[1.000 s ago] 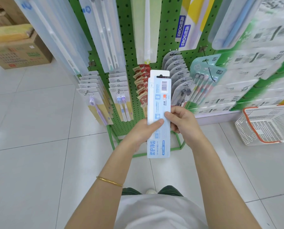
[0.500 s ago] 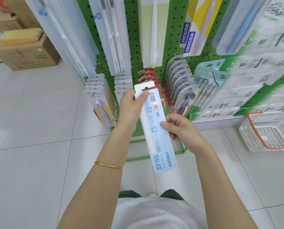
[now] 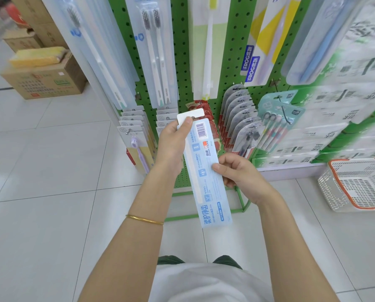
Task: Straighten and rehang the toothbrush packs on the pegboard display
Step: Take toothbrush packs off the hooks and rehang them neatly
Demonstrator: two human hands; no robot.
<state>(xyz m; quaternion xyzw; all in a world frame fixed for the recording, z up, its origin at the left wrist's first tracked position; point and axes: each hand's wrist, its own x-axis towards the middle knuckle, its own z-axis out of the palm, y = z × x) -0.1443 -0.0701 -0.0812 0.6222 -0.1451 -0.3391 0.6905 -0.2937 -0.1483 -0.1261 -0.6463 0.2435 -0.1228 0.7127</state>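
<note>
Tilted more now, the toothbrush pack (image 3: 202, 171) is pinched atop by left hand (image 3: 173, 147), mid-edge by right hand (image 3: 243, 175); its seemingly thumb-covered hang hole could foul rehanging.

You hold a pack (image 3: 208, 182) tilted before the green pegboard (image 3: 182, 51).
Your left hand (image 3: 173, 142) pinches its top by the hang hole; your right hand (image 3: 241, 173) grips its right edge midway. A basket (image 3: 356, 184) sits on the floor at right.
</note>
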